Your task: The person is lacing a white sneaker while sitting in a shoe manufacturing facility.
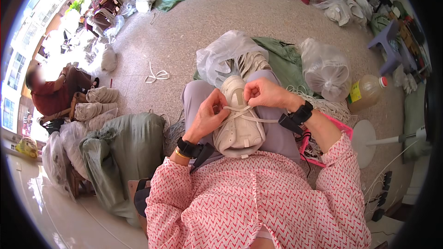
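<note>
A cream sneaker (237,139) lies lengthwise on my lap, between my thighs in light purple trousers. Over its upper, a pale flat shoelace (240,112) crosses itself. My left hand (208,114) pinches one strand at the shoe's left side. On the other side, my right hand (266,94) has its thumb and fingers closed on the lace near the tongue. One loose lace end runs right, beneath my right wrist. Both wrists wear black strap devices. Just beyond my knees, more cream shoes (253,63) show in an open clear plastic bag (221,55).
Right of me are a pink basket (347,129), a bundle of pale laces (330,107), a stuffed clear bag (325,67) and a jug (368,91). Green sacks (134,140) stand at left, near a seated person (53,90) and stacked shoes (101,96). One lace (157,76) lies on the floor.
</note>
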The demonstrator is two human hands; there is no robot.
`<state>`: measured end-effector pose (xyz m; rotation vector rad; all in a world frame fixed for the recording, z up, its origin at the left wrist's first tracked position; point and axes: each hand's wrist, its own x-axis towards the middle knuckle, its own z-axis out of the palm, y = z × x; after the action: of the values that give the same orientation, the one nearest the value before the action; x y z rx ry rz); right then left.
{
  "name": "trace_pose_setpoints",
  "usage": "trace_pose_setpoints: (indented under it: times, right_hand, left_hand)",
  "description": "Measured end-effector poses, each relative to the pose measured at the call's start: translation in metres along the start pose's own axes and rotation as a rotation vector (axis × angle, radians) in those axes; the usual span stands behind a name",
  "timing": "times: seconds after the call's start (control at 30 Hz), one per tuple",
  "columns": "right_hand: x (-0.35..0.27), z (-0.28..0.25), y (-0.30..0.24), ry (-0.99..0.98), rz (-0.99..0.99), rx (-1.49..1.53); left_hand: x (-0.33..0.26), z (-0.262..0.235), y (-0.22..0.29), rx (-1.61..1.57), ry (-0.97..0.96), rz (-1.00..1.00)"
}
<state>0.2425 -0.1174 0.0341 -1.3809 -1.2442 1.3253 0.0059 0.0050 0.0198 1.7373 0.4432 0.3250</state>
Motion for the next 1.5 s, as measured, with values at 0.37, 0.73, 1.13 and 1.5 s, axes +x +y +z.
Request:
trace_pose_setpoints:
  times: [0.37, 0.73, 1.13, 1.5]
  right_hand:
    - [0.001, 0.001, 0.001, 0.065, 0.044, 0.048]
    - [-0.037, 0.008, 0.004, 0.348, -0.061, 0.175]
    - [-0.081, 0.037, -0.014, 0.253, 0.091, -0.096]
    - [-0.135, 0.018, -0.012, 0.356, 0.137, -0.106]
  left_hand:
    - [-0.001, 0.009, 0.004, 0.069, 0.099, 0.066]
    - [-0.005, 0.020, 0.013, 0.194, 0.224, 0.153]
    - [-0.008, 0.034, 0.011, 0.250, 0.364, 0.233]
    - [-0.012, 0.031, 0.012, 0.279, 0.252, 0.258]
